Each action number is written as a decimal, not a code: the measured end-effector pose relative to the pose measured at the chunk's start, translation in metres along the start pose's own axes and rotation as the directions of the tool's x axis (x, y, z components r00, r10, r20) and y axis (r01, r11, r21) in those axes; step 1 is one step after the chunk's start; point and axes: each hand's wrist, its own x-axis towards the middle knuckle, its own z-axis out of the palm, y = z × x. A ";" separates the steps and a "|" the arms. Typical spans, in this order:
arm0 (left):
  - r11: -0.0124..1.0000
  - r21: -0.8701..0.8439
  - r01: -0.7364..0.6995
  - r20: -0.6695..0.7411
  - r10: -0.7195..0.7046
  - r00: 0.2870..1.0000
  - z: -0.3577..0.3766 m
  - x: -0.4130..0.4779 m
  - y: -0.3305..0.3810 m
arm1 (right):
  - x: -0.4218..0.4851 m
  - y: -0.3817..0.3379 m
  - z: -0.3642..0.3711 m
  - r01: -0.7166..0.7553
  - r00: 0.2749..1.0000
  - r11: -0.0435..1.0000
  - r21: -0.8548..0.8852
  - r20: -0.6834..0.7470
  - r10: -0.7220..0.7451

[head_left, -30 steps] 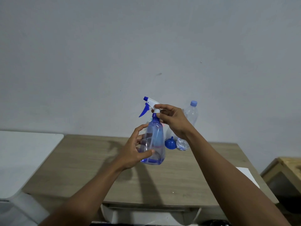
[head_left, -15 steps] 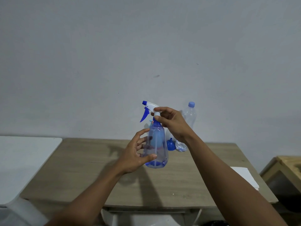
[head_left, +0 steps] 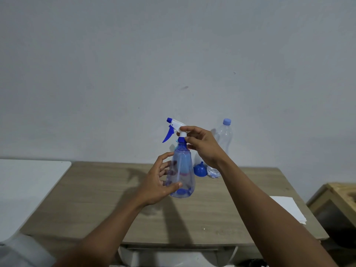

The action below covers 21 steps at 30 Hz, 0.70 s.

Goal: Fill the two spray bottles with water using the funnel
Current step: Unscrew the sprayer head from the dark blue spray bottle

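A translucent blue spray bottle (head_left: pixel 183 170) with a white and blue trigger head (head_left: pixel 174 126) is upright over the wooden table (head_left: pixel 96 199). My left hand (head_left: pixel 158 184) holds its body, thumb across the front and fingers behind. My right hand (head_left: pixel 202 145) pinches the blue collar just under the trigger head. Behind it, near the wall, lie a small blue funnel (head_left: pixel 200 169) and a clear water bottle (head_left: pixel 223 139) with a blue cap. A second spray bottle (head_left: pixel 176 145) is mostly hidden behind the held one; only a pale trigger and a pink shape show through.
A white tabletop (head_left: pixel 28 180) adjoins the wooden table on the left. White paper sheets (head_left: pixel 289 209) lie at the table's right edge. A wooden crate (head_left: pixel 337 199) stands lower on the far right. The plain wall rises directly behind the table.
Hands and bottle have kept almost the same pose, sinking slightly in view. The right fingers have stayed on the collar under the trigger head.
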 end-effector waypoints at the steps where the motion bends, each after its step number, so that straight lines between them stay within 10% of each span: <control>1: 1.000 0.000 -0.002 0.000 0.002 1.000 -0.001 0.001 -0.001 | -0.001 -0.001 0.001 0.005 1.000 1.000 0.011 -0.004 -0.005; 10: 1.000 0.003 -0.008 -0.007 0.009 1.000 0.002 0.002 -0.017 | 0.002 0.006 -0.003 0.005 0.999 1.000 0.011 -0.051 -0.005; 21: 0.972 0.234 -0.015 -0.041 0.025 0.999 0.011 -0.019 -0.091 | 0.008 0.007 -0.047 0.229 0.828 0.973 -0.009 -0.524 -0.199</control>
